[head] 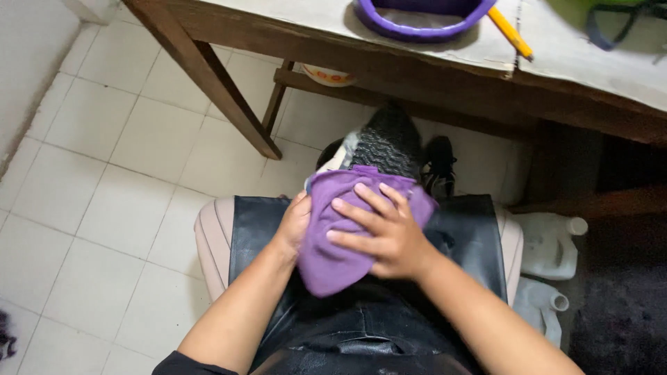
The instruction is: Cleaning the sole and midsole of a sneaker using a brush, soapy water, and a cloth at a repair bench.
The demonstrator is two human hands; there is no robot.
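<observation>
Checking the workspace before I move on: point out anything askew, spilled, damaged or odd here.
Little stands out. The yellow pencil lies slanted across the seam of the table covering, beside the purple basin. Both hands, left hand and right hand, press a purple cloth around a shoe. No spill shows.

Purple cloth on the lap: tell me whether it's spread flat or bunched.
Bunched: the soft purple cloth wraps a dark shoe, pressed between both hands.
</observation>
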